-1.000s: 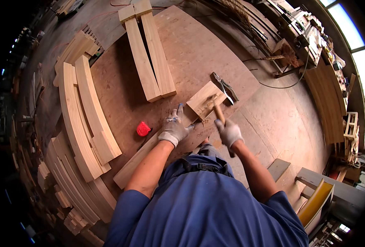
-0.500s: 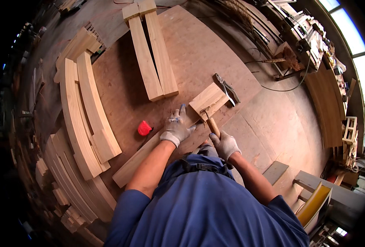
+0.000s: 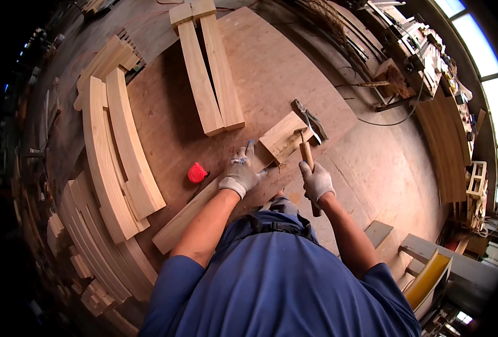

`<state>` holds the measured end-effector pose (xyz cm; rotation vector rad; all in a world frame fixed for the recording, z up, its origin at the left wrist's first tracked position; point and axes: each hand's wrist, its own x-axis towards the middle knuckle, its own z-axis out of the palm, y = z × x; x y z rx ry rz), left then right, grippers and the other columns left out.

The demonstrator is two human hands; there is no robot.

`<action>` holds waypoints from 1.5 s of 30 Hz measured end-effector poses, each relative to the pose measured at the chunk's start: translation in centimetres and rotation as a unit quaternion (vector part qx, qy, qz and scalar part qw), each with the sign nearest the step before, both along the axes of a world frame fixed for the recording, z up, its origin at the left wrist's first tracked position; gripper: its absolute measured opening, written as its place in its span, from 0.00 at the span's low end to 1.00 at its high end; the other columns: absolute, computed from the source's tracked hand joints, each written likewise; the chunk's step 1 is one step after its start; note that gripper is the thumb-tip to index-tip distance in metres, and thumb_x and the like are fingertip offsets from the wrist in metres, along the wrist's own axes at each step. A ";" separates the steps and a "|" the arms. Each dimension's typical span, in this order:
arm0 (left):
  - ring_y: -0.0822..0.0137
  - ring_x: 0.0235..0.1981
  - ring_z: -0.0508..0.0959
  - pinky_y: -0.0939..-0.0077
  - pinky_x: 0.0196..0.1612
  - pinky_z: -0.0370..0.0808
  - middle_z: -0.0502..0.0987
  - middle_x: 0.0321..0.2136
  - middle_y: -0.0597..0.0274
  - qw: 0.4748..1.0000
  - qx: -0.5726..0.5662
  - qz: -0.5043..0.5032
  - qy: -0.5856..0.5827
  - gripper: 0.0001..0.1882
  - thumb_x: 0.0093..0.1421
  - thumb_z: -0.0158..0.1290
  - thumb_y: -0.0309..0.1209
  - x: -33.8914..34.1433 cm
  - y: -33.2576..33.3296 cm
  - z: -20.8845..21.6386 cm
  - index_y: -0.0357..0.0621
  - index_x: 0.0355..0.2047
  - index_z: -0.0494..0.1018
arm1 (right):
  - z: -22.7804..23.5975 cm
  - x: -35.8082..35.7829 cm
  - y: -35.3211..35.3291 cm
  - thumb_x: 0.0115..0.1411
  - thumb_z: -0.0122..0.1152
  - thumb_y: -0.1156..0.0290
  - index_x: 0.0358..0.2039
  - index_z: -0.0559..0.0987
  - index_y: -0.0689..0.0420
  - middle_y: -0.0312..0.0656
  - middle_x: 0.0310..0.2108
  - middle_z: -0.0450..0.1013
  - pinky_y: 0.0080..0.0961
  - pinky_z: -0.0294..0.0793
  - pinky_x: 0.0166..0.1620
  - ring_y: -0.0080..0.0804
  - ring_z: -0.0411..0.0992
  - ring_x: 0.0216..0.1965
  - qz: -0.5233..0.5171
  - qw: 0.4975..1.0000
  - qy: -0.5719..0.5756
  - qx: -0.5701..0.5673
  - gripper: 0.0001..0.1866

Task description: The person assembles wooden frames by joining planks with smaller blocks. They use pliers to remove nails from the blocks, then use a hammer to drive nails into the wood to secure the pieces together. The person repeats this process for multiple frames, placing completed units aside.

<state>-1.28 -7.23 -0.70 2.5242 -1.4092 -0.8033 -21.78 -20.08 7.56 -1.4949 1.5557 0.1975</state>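
Left hand: your gloved left hand (image 3: pixel 240 175) lies a little left of the frame centre, flat on the long wooden strip (image 3: pixel 204 205). The fingers (image 3: pixel 248 154) are spread open and point up-right; they press down and close on nothing.
Right hand: your gloved right hand (image 3: pixel 317 182) is just right of centre. Its fingers are wrapped fully around the wooden handle of the hammer (image 3: pixel 306 163).
Hammer: the handle runs nearly upright in the frame, from below your right fist up to the head, which is at the lower right edge of the wooden block (image 3: pixel 285 136). I cannot tell if the head touches the block.
Wooden block: a light, squarish piece at the centre of the frame, lying at the upper end of the long strip, tilted with the same diagonal.
Key relation: the block lies up and right from your left fingertips, near but apart, and up and slightly left from your right hand. The strip's long axis goes from lower left to upper right. The right hand, through the hammer, is nearer to the block.
Around: a red tape measure (image 3: pixel 197 173) sits just left of your left hand on the bench (image 3: pixel 164 112); a metal tool (image 3: pixel 312 121) lies just beside the block, upper right; two straight boards (image 3: pixel 209 78) lie above, curved wooden pieces (image 3: pixel 111 163) at the left.
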 end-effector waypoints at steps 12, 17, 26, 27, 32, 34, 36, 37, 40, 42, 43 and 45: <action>0.44 0.76 0.63 0.48 0.77 0.59 0.60 0.76 0.39 1.000 -0.008 0.013 0.009 0.63 0.57 0.68 0.59 -0.5 0.0 -0.2 0.39 0.81 0.49 | -0.9 -7.7 2.2 0.75 0.61 0.46 0.39 0.78 0.59 0.36 0.21 0.72 0.31 0.75 0.23 0.25 0.73 0.19 -0.047 0.992 -0.113 0.036 0.24; 0.38 0.81 0.48 0.41 0.82 0.41 0.52 0.78 0.35 0.967 -0.200 -0.131 -0.088 0.63 0.55 0.70 0.57 -1.8 0.9 -1.0 0.33 0.79 0.51 | -2.1 -10.7 2.5 0.75 0.62 0.48 0.37 0.75 0.58 0.35 0.20 0.70 0.30 0.74 0.21 0.25 0.70 0.16 -0.115 0.987 -0.105 0.044 0.23; 0.43 0.83 0.40 0.46 0.83 0.31 0.46 0.81 0.44 0.955 -0.137 -0.256 -0.069 0.58 0.65 0.60 0.60 -5.4 -5.4 1.5 0.36 0.81 0.47 | -3.9 -11.5 4.3 0.75 0.61 0.48 0.38 0.73 0.56 0.34 0.19 0.68 0.29 0.71 0.20 0.25 0.67 0.15 -0.147 0.979 -0.133 0.054 0.22; 0.45 0.84 0.38 0.50 0.83 0.30 0.43 0.82 0.44 0.951 -0.103 -0.279 -0.084 0.57 0.68 0.56 0.60 -5.5 -7.1 1.9 0.37 0.82 0.45 | -3.8 -11.5 4.3 0.76 0.60 0.48 0.38 0.73 0.55 0.34 0.19 0.68 0.29 0.71 0.20 0.25 0.67 0.15 -0.154 0.978 -0.131 0.059 0.22; 0.46 0.84 0.35 0.49 0.83 0.30 0.38 0.83 0.44 0.944 -0.075 -0.301 -0.108 0.56 0.70 0.51 0.63 -4.3 -13.9 1.4 0.39 0.82 0.41 | -3.5 -11.1 3.5 0.75 0.62 0.50 0.37 0.73 0.56 0.34 0.19 0.68 0.29 0.71 0.19 0.24 0.68 0.15 -0.178 0.970 -0.155 0.051 0.21; 0.46 0.84 0.34 0.48 0.83 0.29 0.37 0.83 0.44 0.959 -0.053 -0.266 -0.084 0.56 0.71 0.50 0.63 -3.9 -15.1 2.3 0.39 0.83 0.40 | -3.3 -11.1 3.3 0.75 0.62 0.51 0.37 0.73 0.56 0.34 0.18 0.69 0.29 0.71 0.19 0.24 0.69 0.15 -0.192 0.966 -0.165 0.047 0.20; 0.46 0.84 0.32 0.47 0.82 0.28 0.37 0.83 0.44 0.960 -0.042 -0.260 -0.098 0.56 0.72 0.49 0.63 -4.1 -14.1 2.4 0.38 0.82 0.39 | -3.1 -11.2 3.3 0.75 0.62 0.51 0.38 0.72 0.56 0.34 0.18 0.68 0.29 0.71 0.19 0.24 0.68 0.15 -0.197 0.965 -0.167 0.042 0.20; 0.46 0.84 0.31 0.47 0.82 0.27 0.36 0.83 0.44 0.952 -0.040 -0.282 -0.108 0.56 0.72 0.49 0.63 -4.4 -13.1 2.7 0.37 0.82 0.39 | -3.1 -11.5 3.3 0.75 0.62 0.50 0.38 0.72 0.56 0.34 0.18 0.68 0.29 0.70 0.19 0.24 0.68 0.15 -0.196 0.966 -0.165 0.042 0.21; 0.46 0.84 0.31 0.47 0.83 0.26 0.36 0.83 0.44 0.934 -0.069 -0.336 -0.097 0.56 0.71 0.51 0.61 -4.6 -8.2 1.7 0.37 0.82 0.40 | -3.3 -11.6 3.5 0.75 0.61 0.49 0.37 0.73 0.55 0.34 0.19 0.68 0.28 0.70 0.20 0.24 0.67 0.15 -0.188 0.968 -0.161 0.046 0.22; 0.46 0.84 0.33 0.47 0.83 0.29 0.39 0.83 0.44 0.924 -0.094 -0.357 -0.100 0.55 0.69 0.55 0.58 -4.7 -4.2 1.6 0.37 0.82 0.44 | -3.5 -11.4 3.4 0.75 0.62 0.50 0.37 0.74 0.57 0.35 0.19 0.70 0.29 0.72 0.20 0.25 0.70 0.15 -0.185 0.969 -0.156 0.053 0.22; 0.45 0.84 0.37 0.46 0.83 0.34 0.42 0.82 0.43 0.928 -0.119 -0.346 -0.066 0.55 0.68 0.58 0.57 -4.6 -2.2 1.3 0.37 0.81 0.47 | -3.6 -11.2 3.3 0.75 0.62 0.50 0.37 0.74 0.58 0.36 0.19 0.70 0.29 0.73 0.20 0.25 0.71 0.16 -0.177 0.969 -0.162 0.052 0.22; 0.43 0.83 0.44 0.46 0.83 0.42 0.48 0.81 0.43 0.931 -0.169 -0.323 0.001 0.55 0.65 0.63 0.55 -4.0 1.0 0.5 0.37 0.80 0.52 | -3.9 -10.5 3.0 0.75 0.62 0.50 0.37 0.75 0.58 0.36 0.19 0.70 0.29 0.73 0.21 0.26 0.71 0.16 -0.160 0.970 -0.175 0.048 0.22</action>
